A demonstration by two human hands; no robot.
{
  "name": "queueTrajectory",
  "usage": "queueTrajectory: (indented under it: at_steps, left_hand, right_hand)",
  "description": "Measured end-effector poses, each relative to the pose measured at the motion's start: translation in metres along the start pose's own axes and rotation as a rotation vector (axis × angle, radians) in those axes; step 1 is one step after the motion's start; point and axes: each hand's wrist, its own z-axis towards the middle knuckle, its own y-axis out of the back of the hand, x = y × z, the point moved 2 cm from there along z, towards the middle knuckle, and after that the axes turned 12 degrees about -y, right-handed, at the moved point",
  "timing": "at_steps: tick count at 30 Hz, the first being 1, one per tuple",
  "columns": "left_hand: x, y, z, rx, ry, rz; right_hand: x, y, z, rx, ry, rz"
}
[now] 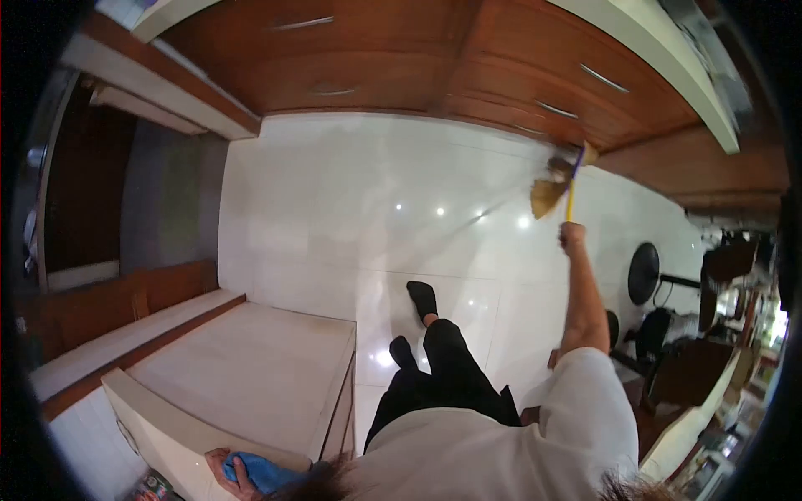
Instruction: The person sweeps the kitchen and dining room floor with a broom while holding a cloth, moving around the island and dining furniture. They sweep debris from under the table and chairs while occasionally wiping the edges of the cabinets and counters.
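Observation:
My right hand [572, 238] is closed around the yellow handle of a broom [548, 197], with my arm stretched out ahead. The broom's tan bristles fan out over the floor close to the wooden cabinets, and a purple band crosses its head. At the lower left, my left hand [232, 473] has its fingers curled on a crumpled blue cloth [261, 473]. That hand is at the edge of a cream-coloured counter [200, 430].
Wooden cabinets [368, 58] with metal handles run along the far side of the white tiled floor [317, 192]. A round black fan-like object [644, 273] and chairs [692, 373] stand at the right. A pale box-like surface [251, 359] lies to the left of my legs.

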Motion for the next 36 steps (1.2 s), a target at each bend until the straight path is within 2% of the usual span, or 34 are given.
queueTrajectory:
  at_steps: [1, 2, 3, 4, 6, 8, 9, 11, 13, 14, 16, 17, 18, 19, 21, 22, 25, 26, 27, 28, 29, 30, 32, 34, 36]
  left_hand:
    - [0.001, 0.001, -0.003, 0.007, -0.020, -0.017]
    - [0.002, 0.003, -0.005, 0.013, -0.040, -0.034]
    - [0.003, 0.003, -0.007, 0.023, -0.054, -0.056]
    - [0.003, 0.001, -0.008, 0.031, -0.073, -0.084]
    - [0.000, 0.001, -0.012, 0.048, -0.105, -0.122]
    - [-0.007, 0.002, -0.016, 0.067, -0.135, -0.147]
    - [-0.012, 0.002, -0.018, 0.078, -0.148, -0.163]
    - [-0.025, 0.002, -0.022, 0.104, -0.142, -0.217]
    - [-0.051, -0.010, -0.027, 0.077, -0.071, -0.409]
    - [-0.043, -0.012, -0.026, 0.092, -0.086, -0.405]
    - [-0.003, -0.004, -0.019, 0.111, -0.215, -0.270]
    - [0.007, -0.002, -0.020, 0.140, -0.136, -0.298]
    - [0.020, -0.003, -0.019, 0.140, -0.131, -0.263]
    - [0.032, -0.003, -0.019, 0.079, -0.346, -0.079]
    - [-0.031, -0.012, -0.026, 0.161, -0.213, -0.147]
    - [-0.032, -0.012, -0.028, 0.160, -0.206, -0.125]
    - [-0.034, -0.012, -0.023, 0.216, -0.203, -0.249]
    - [-0.030, -0.013, -0.020, 0.226, -0.206, -0.305]
    - [-0.025, -0.013, -0.020, 0.231, -0.204, -0.357]
    - [-0.006, -0.008, -0.020, 0.231, -0.200, -0.374]
    - [0.014, -0.002, -0.020, 0.230, -0.196, -0.390]
    - [0.065, 0.003, -0.014, 0.160, -0.193, -0.358]
    - [0.079, 0.012, -0.013, 0.092, -0.198, -0.317]
    - [0.026, 0.001, -0.020, 0.099, -0.189, -0.202]
    - [-0.032, -0.016, -0.029, 0.111, -0.183, -0.095]
  right_hand:
    - [-0.027, -0.004, -0.015, 0.040, 0.101, -0.006]
    - [-0.049, 0.001, -0.067, 0.247, 0.198, 0.269]
    - [-0.077, 0.005, -0.106, 0.328, 0.225, 0.313]
    - [-0.096, 0.009, -0.161, 0.331, 0.186, 0.201]
    - [-0.104, 0.023, -0.292, 0.526, -0.196, 0.196]
    - [-0.102, 0.047, -0.404, 0.942, -0.425, 0.360]
    - [-0.128, 0.042, -0.419, 1.110, -0.426, 0.283]
    - [-0.145, 0.037, -0.452, 1.170, -0.476, 0.134]
    - [-0.181, -0.009, -0.443, 1.328, -0.500, 0.136]
    - [-0.178, -0.023, -0.448, 1.377, -0.670, 0.139]
    - [-0.186, -0.072, -0.442, 1.527, -0.842, 0.228]
    - [-0.202, -0.105, -0.425, 1.661, -0.933, 0.198]
    - [-0.221, -0.140, -0.410, 1.574, -0.896, 0.113]
    - [-0.211, -0.129, -0.409, 1.416, -0.790, 0.075]
    - [-0.276, -0.163, -0.338, 1.537, -0.328, 0.372]
    - [-0.295, -0.165, -0.297, 1.456, -0.532, 0.390]
    - [-0.249, -0.016, -0.205, 1.325, -0.664, 0.442]
    - [-0.227, 0.036, -0.184, 1.232, -0.726, 0.258]
    - [-0.203, 0.082, -0.170, 1.009, -0.722, 0.183]
    - [-0.215, 0.108, -0.118, 0.905, -0.697, 0.111]
    - [-0.185, 0.139, -0.114, 0.777, -0.689, 0.108]
    - [-0.167, 0.158, -0.099, 0.680, -0.738, 0.128]
    - [-0.152, 0.170, -0.066, 0.532, -0.507, 0.092]
    - [-0.157, 0.147, -0.040, 0.324, -0.205, -0.042]
    - [-0.184, 0.090, -0.021, -0.157, 0.187, -0.346]
